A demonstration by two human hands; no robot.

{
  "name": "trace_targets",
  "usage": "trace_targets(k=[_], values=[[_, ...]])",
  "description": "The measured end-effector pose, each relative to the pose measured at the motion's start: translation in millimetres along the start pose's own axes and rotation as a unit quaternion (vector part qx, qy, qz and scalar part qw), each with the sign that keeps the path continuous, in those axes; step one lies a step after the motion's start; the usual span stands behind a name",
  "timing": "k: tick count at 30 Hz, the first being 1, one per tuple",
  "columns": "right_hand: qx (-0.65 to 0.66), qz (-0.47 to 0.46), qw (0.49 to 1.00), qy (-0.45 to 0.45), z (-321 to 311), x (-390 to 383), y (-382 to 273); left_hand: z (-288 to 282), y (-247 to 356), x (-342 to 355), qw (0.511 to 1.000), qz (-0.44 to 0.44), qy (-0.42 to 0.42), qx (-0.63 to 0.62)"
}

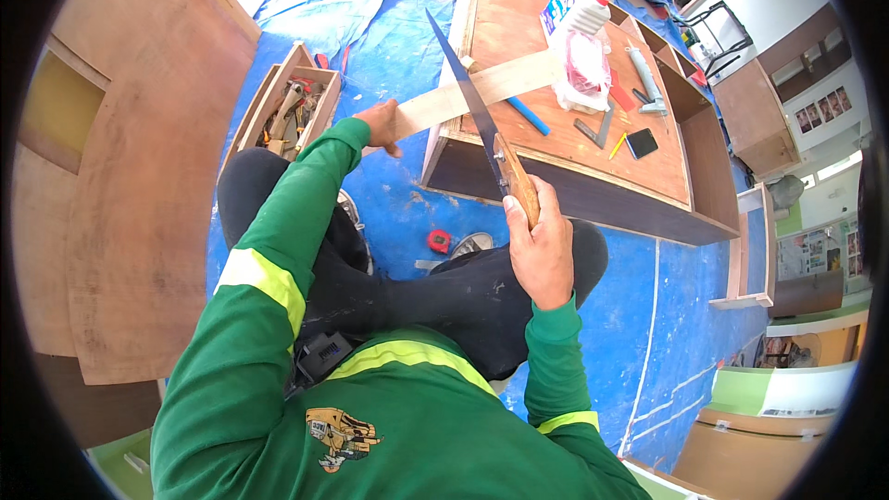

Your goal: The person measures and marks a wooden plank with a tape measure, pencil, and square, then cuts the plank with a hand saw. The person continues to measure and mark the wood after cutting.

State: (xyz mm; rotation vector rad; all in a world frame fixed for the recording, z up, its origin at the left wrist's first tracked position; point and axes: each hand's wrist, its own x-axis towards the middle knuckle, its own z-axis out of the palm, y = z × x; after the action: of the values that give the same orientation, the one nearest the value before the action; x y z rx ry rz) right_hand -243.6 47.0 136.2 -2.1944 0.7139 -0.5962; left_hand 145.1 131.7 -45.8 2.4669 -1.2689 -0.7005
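Note:
My right hand (542,245) is wrapped round the wooden handle of a hand saw (482,120). The saw's long dark blade points up and away to the left, crossing over a pale wooden board (431,107). My left hand (378,126) grips the near left end of that board. The board's other end rests on the top of a low wooden cabinet (519,28), beside a white jug (582,11) and a pinkish plastic bag (583,69). Whether the saw's teeth touch the board, I cannot tell.
On the cabinet top lie a try square (597,128), a yellow pencil (618,145), a dark phone-like slab (641,143), a blue rod (528,117) and a caulking gun (645,79). A wooden toolbox (324,83) stands left. A red tape measure (439,241) lies on the blue floor sheet (398,194).

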Motion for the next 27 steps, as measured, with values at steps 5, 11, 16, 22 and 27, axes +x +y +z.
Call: trace_targets(k=[5, 11, 16, 22, 27], values=[[-0.03, -0.036, 0.999, 0.017, 10.0, 0.3, 2.0, -13.1, 15.2, 9.2, 0.985, 0.034, 0.072, -0.154], [-0.077, -0.025, 0.997, 0.006, 23.7, -6.1, -12.0, 12.9, 47.9, 30.4, 0.956, 0.025, 0.172, -0.235], [-0.08, -0.012, 0.997, 0.013, 33.8, -13.4, -6.9, 21.4, 77.3, 35.1, 0.96, -0.071, 0.187, -0.195], [-0.085, -0.019, 0.995, -0.048, 39.4, -16.4, -1.3, 27.2, 77.8, 36.0, 0.964, -0.041, 0.213, -0.156], [-0.048, -0.016, 0.998, -0.025, 36.3, -9.2, -5.2, 20.0, 61.8, 31.9, 0.965, 0.007, 0.202, -0.167]])
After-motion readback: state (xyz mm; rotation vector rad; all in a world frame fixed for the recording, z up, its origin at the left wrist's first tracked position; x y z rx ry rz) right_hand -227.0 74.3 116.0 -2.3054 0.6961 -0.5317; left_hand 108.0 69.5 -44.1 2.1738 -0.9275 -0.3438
